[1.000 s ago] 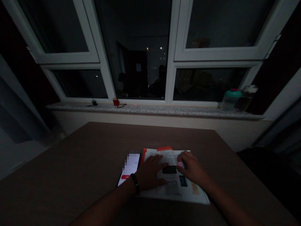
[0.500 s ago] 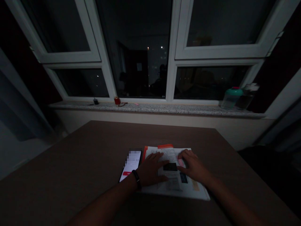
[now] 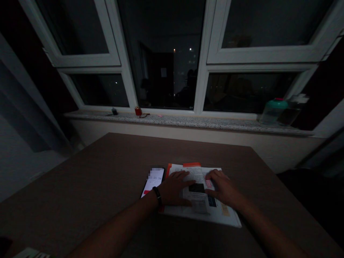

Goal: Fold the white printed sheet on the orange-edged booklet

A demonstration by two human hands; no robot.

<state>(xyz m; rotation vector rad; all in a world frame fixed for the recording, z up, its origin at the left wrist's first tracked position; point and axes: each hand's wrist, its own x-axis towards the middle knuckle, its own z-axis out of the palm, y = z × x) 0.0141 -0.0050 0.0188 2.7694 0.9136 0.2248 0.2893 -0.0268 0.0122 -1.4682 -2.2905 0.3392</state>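
Note:
A magazine or thin book (image 3: 228, 216) lies open on the table, with white pages, orange edges and dark printed pictures. My left hand (image 3: 174, 190) rests on its left part with the fingers spread, a dark band round the wrist. On the right page lies my right hand (image 3: 221, 188), fingers bent and thumb well apart from them, beside a small pink patch (image 3: 208, 182). Nothing shows in its grip. Left of the book is a phone (image 3: 152, 184) with its screen lit, partly hidden behind my left wrist.
The brown table (image 3: 107, 172) reaches toward a stone windowsill (image 3: 177, 121). On the sill stand a red jar (image 3: 138, 111), a small dark bottle (image 3: 114, 111) and a teal-topped container (image 3: 274, 111). A pale printed thing (image 3: 32, 253) enters at the lower left corner.
The view has shifted slightly, bringing a pale thing in at the lower left. Both hands keep nearly the same places on the pages.

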